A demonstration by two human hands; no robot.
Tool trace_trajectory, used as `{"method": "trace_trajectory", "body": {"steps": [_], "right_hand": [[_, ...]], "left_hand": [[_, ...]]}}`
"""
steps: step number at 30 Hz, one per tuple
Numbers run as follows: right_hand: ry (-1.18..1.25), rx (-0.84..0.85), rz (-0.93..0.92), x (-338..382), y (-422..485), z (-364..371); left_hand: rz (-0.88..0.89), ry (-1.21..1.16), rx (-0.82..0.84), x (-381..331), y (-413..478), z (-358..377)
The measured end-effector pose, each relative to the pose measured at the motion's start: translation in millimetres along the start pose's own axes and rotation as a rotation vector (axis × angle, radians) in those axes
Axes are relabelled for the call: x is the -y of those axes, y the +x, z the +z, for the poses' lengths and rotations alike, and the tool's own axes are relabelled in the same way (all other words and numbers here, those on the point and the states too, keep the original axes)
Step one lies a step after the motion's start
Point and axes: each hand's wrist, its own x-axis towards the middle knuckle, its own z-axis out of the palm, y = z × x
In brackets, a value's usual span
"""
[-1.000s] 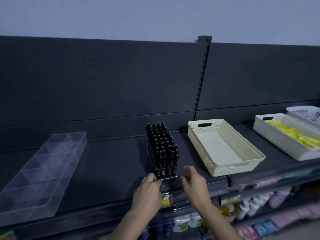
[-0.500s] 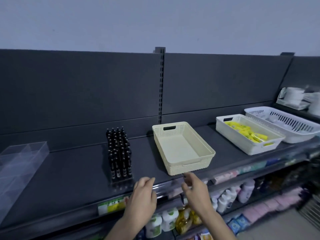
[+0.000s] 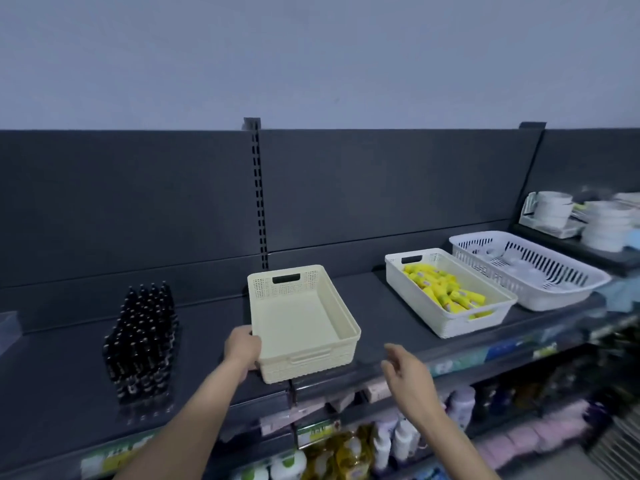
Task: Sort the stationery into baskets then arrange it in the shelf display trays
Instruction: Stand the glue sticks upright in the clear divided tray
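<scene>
dark shelf decking is seen running left to right, its front edge lying nearest. below that edge, bottles are racked on a lower level. the right hand is held off the front edge with fingers loosely spread, nothing in it. the left hand is curled round the near left corner of the empty cream basket, whose near wall is set right at the shelf's edge. bare decking is left on both sides of it. to the left, a block of upright black pens is stood well apart. further right and back, a white basket of yellow tubes is placed just beside a white slotted basket.
</scene>
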Motion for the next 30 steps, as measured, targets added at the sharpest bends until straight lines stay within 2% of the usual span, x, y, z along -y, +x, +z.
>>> {"method": "trace_trajectory", "body": {"steps": [5, 8, 11, 14, 16, 18, 23, 27, 30], "right_hand": [[-0.040, 0.083, -0.050, -4.0, 57.3, 1.0], [-0.085, 0.098, 0.002, -13.1, 86.0, 2.3], [-0.129, 0.070, 0.022, -26.8, 103.2, -1.4], [-0.116, 0.087, -0.005, -31.9, 112.6, -11.8], [-0.099, 0.069, -0.042, -35.3, 119.3, -23.3], [-0.094, 0.012, -0.063, -40.6, 128.2, -41.9], [-0.098, -0.080, -0.096, -81.4, 159.2, -100.3], [-0.098, -0.140, -0.049, -142.6, 197.7, -153.9], [-0.134, -0.110, -0.033, -189.4, 225.7, -184.1]], "left_hand": [[0.088, 0.001, 0.102, -11.5, -2.6, 38.8], [0.130, 0.023, 0.151, -17.6, 0.5, 60.2], [0.143, 0.143, 0.173, -22.7, 6.3, 75.8], [0.246, 0.443, 0.055, -34.7, 10.1, 84.4], [0.366, 0.523, -0.045, -51.4, 6.6, 95.3], [0.450, 0.538, -0.037, -71.4, 0.5, 113.9], [0.544, 0.506, 0.116, -107.2, -8.4, 188.2], [0.540, 0.504, 0.168, -125.9, -9.5, 256.6], [0.467, 0.437, 0.154, -141.6, -13.1, 298.1]]}}
